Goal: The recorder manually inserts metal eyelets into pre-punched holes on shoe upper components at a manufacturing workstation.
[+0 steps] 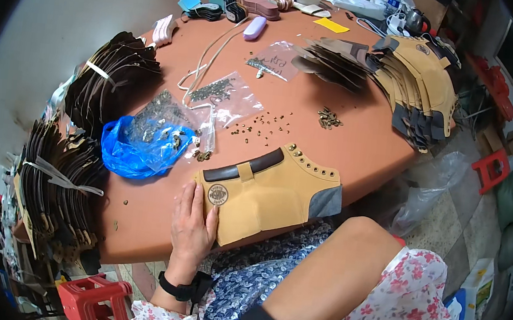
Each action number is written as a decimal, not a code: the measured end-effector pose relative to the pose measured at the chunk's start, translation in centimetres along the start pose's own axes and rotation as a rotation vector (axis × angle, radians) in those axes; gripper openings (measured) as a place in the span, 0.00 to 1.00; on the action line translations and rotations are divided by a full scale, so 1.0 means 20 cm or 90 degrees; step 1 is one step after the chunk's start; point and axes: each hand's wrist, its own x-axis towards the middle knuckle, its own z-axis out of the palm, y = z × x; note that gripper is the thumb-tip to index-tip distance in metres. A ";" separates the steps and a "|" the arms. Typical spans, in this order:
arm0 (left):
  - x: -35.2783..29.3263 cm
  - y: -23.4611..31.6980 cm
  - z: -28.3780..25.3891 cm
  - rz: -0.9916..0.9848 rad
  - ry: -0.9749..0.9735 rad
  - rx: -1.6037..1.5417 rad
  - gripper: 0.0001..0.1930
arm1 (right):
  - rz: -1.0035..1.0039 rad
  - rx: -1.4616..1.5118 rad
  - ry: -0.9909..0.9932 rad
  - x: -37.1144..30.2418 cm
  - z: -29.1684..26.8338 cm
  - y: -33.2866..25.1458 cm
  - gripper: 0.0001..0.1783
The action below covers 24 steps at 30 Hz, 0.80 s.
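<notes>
A tan boot upper lies at the table's near edge, its lower part reaching over my lap. It has a dark brown padded collar, a small tan tab, a round dark stamp and a grey patch. A row of holes runs along its far right edge, with brass-coloured eyelets at the upper end. My left hand rests on the upper's left end, open, fingers stretched out together and thumb apart. My right forearm bends back toward me across the lap; its hand is beyond the lower edge of the head view.
Loose brass eyelets and a small pile lie beyond the upper. A blue plastic bag and clear bags with small metal parts sit left of them. Stacked uppers line the left; more tan ones overhang the right edge.
</notes>
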 end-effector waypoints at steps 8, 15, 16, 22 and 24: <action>-0.01 -0.01 0.00 0.000 0.013 0.001 0.27 | -0.020 0.004 -0.031 0.01 0.06 -0.04 0.13; -0.01 0.00 0.00 0.009 0.035 0.017 0.26 | -0.045 0.060 -0.056 -0.02 0.15 0.00 0.11; -0.02 0.00 0.00 0.006 0.034 0.018 0.26 | -0.052 0.059 -0.028 -0.03 0.13 -0.03 0.11; 0.00 0.02 -0.01 0.011 0.038 0.018 0.25 | -0.115 0.386 -0.043 -0.10 0.09 -0.07 0.13; 0.00 0.02 -0.01 0.016 0.042 0.017 0.25 | -0.115 0.315 -0.018 -0.09 0.14 -0.10 0.13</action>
